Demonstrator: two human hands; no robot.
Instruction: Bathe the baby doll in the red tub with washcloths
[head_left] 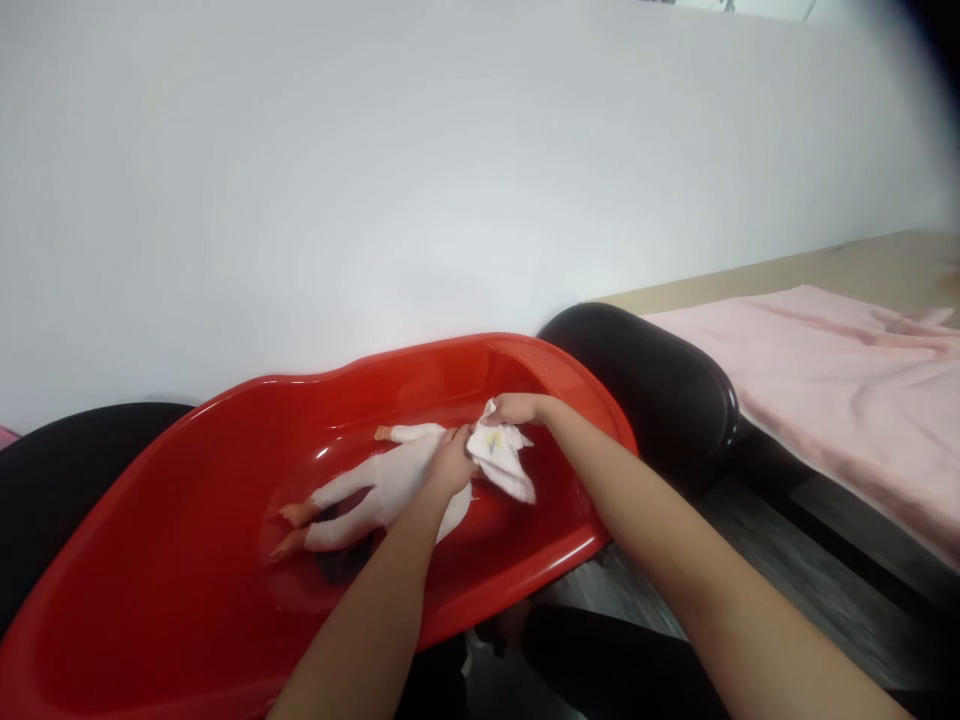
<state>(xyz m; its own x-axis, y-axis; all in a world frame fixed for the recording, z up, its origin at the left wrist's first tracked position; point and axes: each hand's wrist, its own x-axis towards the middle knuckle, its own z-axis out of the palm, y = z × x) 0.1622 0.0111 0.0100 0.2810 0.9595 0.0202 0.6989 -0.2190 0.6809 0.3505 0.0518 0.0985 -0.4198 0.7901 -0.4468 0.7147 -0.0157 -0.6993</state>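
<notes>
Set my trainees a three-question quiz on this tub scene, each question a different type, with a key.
1. What does the right hand hold?
2. True or false: the doll lies in the tub with its feet toward the right of the picture.
3. What colour is the fabric spread out at the right of the picture?
A. Green
B. Pink
C. Black

Key:
1. A white cloth with a small yellow mark.
2. False: the feet are toward the left.
3. B
</notes>
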